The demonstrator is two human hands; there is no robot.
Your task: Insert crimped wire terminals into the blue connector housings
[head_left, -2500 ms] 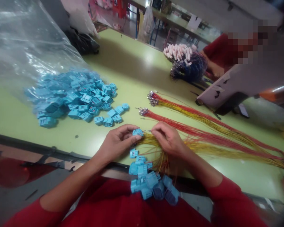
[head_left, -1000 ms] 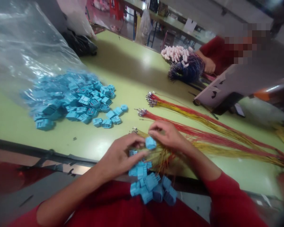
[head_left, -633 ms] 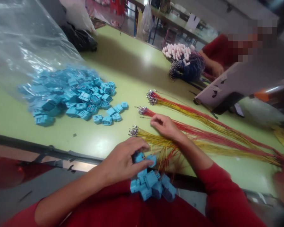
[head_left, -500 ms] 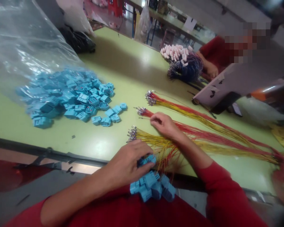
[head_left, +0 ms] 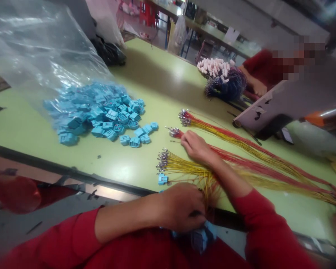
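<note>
My right hand (head_left: 196, 147) lies with curled fingers on a bundle of red wires (head_left: 226, 154), just behind its metal terminals (head_left: 174, 132). Closer to me, my left hand (head_left: 183, 207) is closed at the table's front edge, seen from its back; what its fingers grip is hidden. Several blue connectors (head_left: 201, 239) hang beneath it over my lap, partly covered. One blue connector (head_left: 162, 179) rests on the table by the terminals of the yellow wires (head_left: 187, 167). Some yellow and red wires drop over the edge beside my left hand.
A heap of blue connectors (head_left: 100, 108) spills from a clear plastic bag (head_left: 47, 48) on the left. A red-and-yellow wire bundle (head_left: 226, 132) lies farther back. Dark wires with pale pink connectors (head_left: 217, 67) lie near another person's arm (head_left: 256, 84), beside a grey panel (head_left: 285, 93).
My left hand has moved right and down, over the hanging connectors. A blue connector now shows on the table by the yellow wires. My right hand stays at the red wires, its fingers more tightly curled.
</note>
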